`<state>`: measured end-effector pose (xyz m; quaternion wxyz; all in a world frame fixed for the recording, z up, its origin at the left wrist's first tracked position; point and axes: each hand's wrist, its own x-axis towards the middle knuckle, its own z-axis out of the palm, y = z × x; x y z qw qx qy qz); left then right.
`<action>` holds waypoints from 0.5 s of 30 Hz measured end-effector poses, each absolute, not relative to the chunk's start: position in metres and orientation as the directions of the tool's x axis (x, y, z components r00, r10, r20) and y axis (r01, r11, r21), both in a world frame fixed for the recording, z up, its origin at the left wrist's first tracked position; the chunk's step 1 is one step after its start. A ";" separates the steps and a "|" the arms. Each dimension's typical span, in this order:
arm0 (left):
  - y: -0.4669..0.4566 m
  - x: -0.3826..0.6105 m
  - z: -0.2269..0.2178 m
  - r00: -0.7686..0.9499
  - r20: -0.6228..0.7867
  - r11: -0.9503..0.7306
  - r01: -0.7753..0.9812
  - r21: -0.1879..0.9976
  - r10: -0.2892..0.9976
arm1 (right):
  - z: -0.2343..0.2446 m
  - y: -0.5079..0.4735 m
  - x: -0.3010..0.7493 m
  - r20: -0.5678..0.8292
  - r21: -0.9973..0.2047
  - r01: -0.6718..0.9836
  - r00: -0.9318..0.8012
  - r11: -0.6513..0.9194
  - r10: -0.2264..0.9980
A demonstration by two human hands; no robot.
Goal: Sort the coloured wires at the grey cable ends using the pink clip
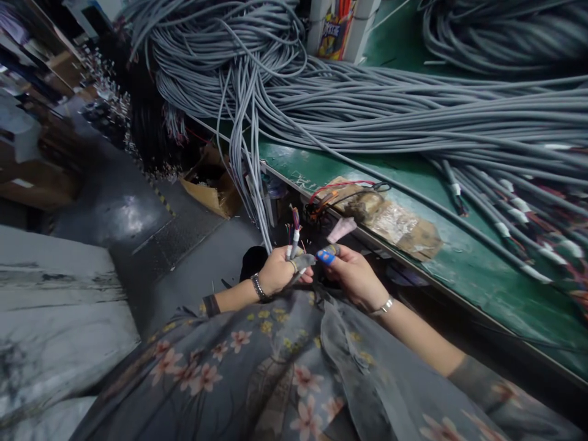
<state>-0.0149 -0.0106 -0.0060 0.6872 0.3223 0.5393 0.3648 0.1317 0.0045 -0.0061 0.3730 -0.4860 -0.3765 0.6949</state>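
Note:
My left hand [277, 271] is closed round the end of a grey cable [257, 202] that hangs down from the bench. White tape and coloured inner wires [294, 222] stick up out of its grip. My right hand [351, 274] is closed in a pinch just to the right, its fingertips wrapped in blue and grey tape, touching something small next to the left thumb. What it pinches I cannot make out. Both hands sit above my lap, which is covered by a grey flowered garment [294, 367].
A green workbench [441, 245] runs along the right, piled with long grey cables [413, 116]. Crumpled plastic packaging and red wire [381, 214] lie at its near edge. An open cardboard box [209, 187] stands on the dark floor. Grey sacks [55, 306] lie at the left.

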 end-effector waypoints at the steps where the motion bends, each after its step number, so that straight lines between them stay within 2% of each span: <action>1: -0.011 -0.014 -0.006 0.126 -0.502 0.517 -0.164 0.840 0.856 | -0.007 0.004 0.132 -0.390 -0.888 -0.155 -0.246 -0.433 0.887; 4: -0.011 -0.014 -0.008 0.074 -0.450 0.456 -0.145 0.878 0.890 | -0.009 0.002 0.133 -0.382 -0.890 -0.169 -0.230 -0.423 0.895; 8: -0.013 -0.016 -0.008 0.098 -0.380 0.387 -0.069 0.920 0.920 | -0.012 0.001 0.134 -0.381 -0.892 -0.166 -0.222 -0.420 0.898; 15: -0.013 -0.017 -0.002 0.180 -0.375 0.367 0.075 0.927 0.909 | -0.008 0.003 0.138 -0.285 -0.947 -0.075 -0.263 -0.314 0.922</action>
